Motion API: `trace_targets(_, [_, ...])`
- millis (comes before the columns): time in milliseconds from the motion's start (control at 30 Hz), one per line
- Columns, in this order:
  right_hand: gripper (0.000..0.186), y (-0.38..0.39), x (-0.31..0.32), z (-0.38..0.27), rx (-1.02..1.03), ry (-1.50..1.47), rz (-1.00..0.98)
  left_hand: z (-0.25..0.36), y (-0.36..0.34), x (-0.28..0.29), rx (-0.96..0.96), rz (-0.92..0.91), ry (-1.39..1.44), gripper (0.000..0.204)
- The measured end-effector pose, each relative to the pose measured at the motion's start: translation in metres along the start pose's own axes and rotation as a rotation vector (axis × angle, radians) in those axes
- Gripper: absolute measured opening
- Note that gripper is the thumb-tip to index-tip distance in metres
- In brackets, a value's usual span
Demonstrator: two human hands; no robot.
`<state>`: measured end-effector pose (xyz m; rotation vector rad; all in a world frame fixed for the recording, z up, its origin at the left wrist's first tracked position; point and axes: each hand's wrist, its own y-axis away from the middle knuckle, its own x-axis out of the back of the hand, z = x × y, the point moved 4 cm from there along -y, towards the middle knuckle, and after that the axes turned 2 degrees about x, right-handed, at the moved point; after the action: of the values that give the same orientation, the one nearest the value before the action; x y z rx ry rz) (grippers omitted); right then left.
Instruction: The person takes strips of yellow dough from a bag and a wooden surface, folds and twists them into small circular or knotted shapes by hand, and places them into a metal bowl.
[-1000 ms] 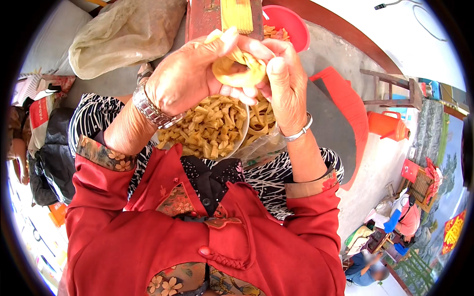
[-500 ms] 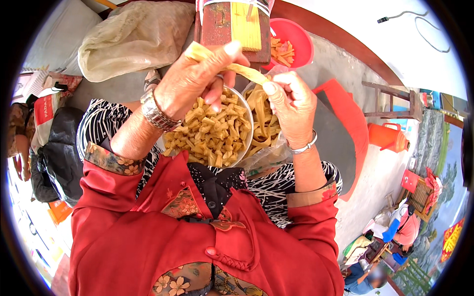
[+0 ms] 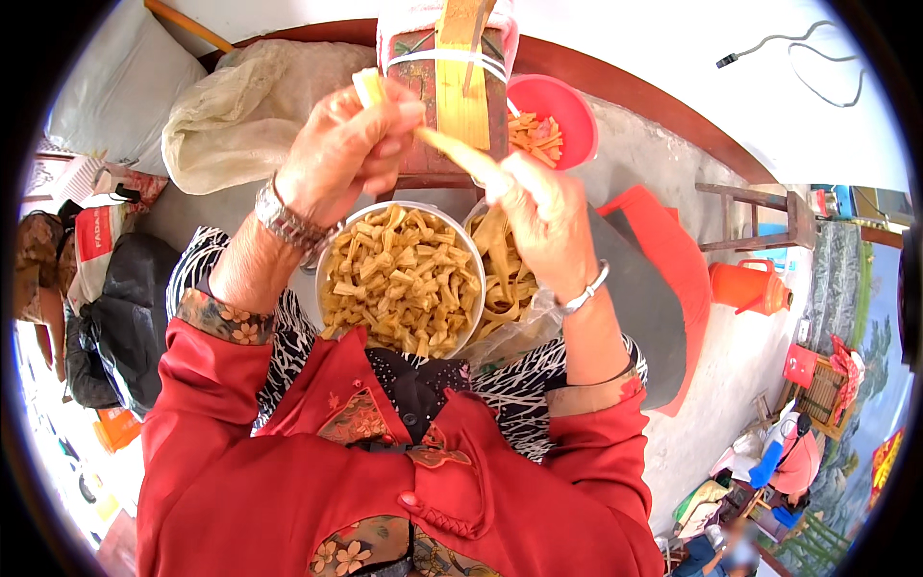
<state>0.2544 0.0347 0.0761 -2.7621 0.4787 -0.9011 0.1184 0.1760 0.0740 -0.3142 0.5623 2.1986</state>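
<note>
A flat yellow-brown strip (image 3: 447,147) is stretched between my two hands above the bowl. My left hand (image 3: 351,144) is closed on its left end, and a short pale folded piece (image 3: 368,88) sticks up past the fingers. My right hand (image 3: 550,216) pinches the strip farther along; its fingertips are partly hidden. Below sits a round white bowl (image 3: 481,290) heaped with short knotted yellow-brown pieces (image 3: 399,274). Beside it on the right, under my right hand, more long loose strips (image 3: 495,252) lie in a clear plastic bag (image 3: 519,332).
Ahead stands a worn red wooden bench (image 3: 409,87) with a yellow board (image 3: 461,115) strapped on by a white band. A pink basin (image 3: 581,115) holds orange-brown pieces. A pale sack (image 3: 207,144) lies left, an orange jug (image 3: 745,286) and wooden stool (image 3: 800,221) right.
Both hands have moved left, the right one also lower and more closed round the strip. The view has tilted, so the bench and basin sit lower and more of the bowl shows.
</note>
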Motion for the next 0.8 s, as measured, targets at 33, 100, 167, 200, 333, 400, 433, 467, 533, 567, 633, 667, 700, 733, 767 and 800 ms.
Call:
trace_targets(33, [0.028, -0.010, 0.007, -0.001, 0.015, 0.080, 0.036, 0.008, -0.008, -0.003, -0.040, -0.009, -0.039, 0.012])
trace_targets(100, [0.031, -0.029, 0.019, 0.005, -0.008, 0.169, 0.108, 0.021, -0.022, -0.014, -0.146, -0.030, -0.149, 0.011])
trace_targets(167, [0.031, -0.045, 0.026, 0.013, 0.026, 0.248, 0.209, 0.023, -0.041, -0.017, -0.176, -0.032, -0.139, 0.012])
trace_targets(200, [0.029, -0.050, 0.026, 0.017, 0.037, 0.291, 0.251, 0.021, -0.050, -0.017, -0.188, -0.033, -0.133, 0.012])
trace_targets(333, [0.024, -0.061, 0.011, 0.039, 0.027, 0.472, 0.299, 0.007, -0.068, 0.001, -0.264, 0.164, -0.390, 0.010])
trace_targets(400, [0.025, -0.054, 0.004, 0.053, -0.008, 0.594, 0.242, 0.006, -0.071, 0.019, -0.395, 0.296, -0.766, 0.012])
trace_targets(433, [0.026, -0.042, 0.006, 0.063, -0.060, 0.485, 0.229, 0.001, -0.066, 0.029, -0.433, 0.310, -0.825, 0.012])
trace_targets(467, [0.026, -0.036, 0.014, 0.068, -0.097, 0.484, 0.187, -0.002, -0.059, 0.034, -0.473, 0.320, -0.886, 0.013])
trace_targets(533, [0.026, -0.024, 0.019, 0.066, -0.140, 0.182, 0.248, -0.002, -0.025, 0.004, -0.328, 0.045, -1.082, 0.017])
trace_targets(567, [0.028, -0.021, 0.018, 0.055, -0.103, 0.164, 0.246, -0.016, -0.007, -0.005, -0.241, -0.144, -1.017, 0.023])
trace_targets(633, [0.031, -0.012, 0.011, 0.042, -0.023, 0.135, 0.230, -0.043, 0.015, -0.019, -0.093, -0.444, -1.031, 0.031])
trace_targets(667, [0.030, -0.006, 0.006, 0.044, 0.000, 0.122, 0.212, -0.062, 0.022, -0.024, -0.017, -0.576, -1.118, 0.032])
trace_targets(700, [0.029, -0.002, 0.002, 0.044, 0.029, 0.109, 0.188, -0.083, 0.030, -0.026, -0.004, -0.632, -1.240, 0.036])
trace_targets(733, [0.028, -0.004, -0.003, 0.034, 0.064, 0.091, 0.167, -0.108, 0.036, -0.025, 0.055, -0.748, -1.305, 0.038])
trace_targets(767, [0.026, -0.001, -0.003, 0.023, -0.053, 0.065, 0.115, -0.128, 0.043, -0.022, 0.088, -0.801, -1.355, 0.037])
trace_targets(800, [0.026, 0.001, -0.006, 0.022, -0.060, 0.060, 0.094, -0.147, 0.049, -0.019, 0.113, -0.869, -1.404, 0.036])
